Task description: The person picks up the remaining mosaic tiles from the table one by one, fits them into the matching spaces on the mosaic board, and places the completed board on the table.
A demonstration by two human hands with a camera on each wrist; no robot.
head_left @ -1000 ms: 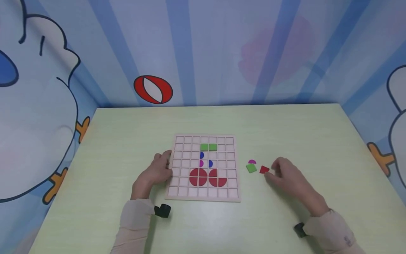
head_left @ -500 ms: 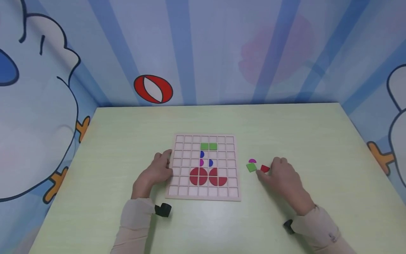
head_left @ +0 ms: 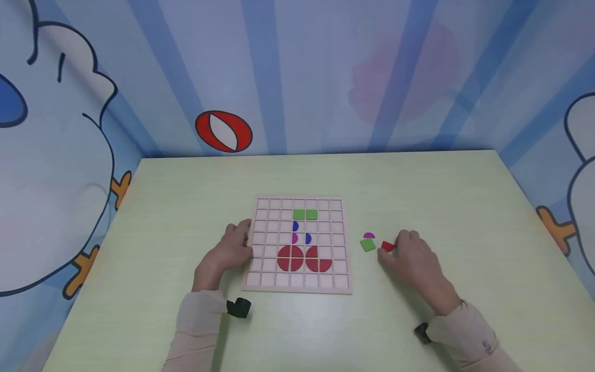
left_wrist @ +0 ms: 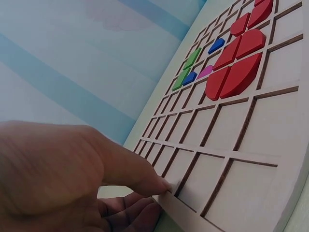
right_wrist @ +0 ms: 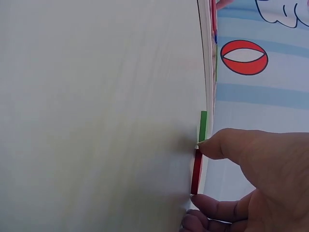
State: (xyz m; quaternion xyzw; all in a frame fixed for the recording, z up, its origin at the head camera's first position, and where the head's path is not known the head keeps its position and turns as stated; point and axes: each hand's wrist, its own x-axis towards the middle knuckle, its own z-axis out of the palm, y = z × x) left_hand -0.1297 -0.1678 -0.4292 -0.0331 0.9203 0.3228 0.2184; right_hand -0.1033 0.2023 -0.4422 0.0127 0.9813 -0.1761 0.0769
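Observation:
A pale wooden grid board (head_left: pixel 267 279) lies flat on the table. My left hand (head_left: pixel 226 250) holds its left edge; in the left wrist view the thumb tip touches the rim and the other fingers are curled beside it. To the board's right, my right hand (head_left: pixel 416 263) pinches a red quarter-circle piece (head_left: pixel 387 246) between thumb and forefinger, still at the tabletop. The right wrist view shows the red piece (right_wrist: pixel 196 171) edge-on between the fingertips. Beside it lie a loose green square (head_left: pixel 368 245) and a magenta half-circle (head_left: pixel 369 235).
Set in the board are two green squares (head_left: pixel 305 214), two blue half-circles (head_left: pixel 309 238), a magenta half-circle (head_left: pixel 295 238) and several red quarter-circles (head_left: pixel 290 258). A painted wall (head_left: pixel 307 77) stands behind the table (head_left: pixel 186 191).
My right hand has shifted slightly left; its thumb now lies along the near side of the red piece, which has barely moved. My left hand and the board stay in place.

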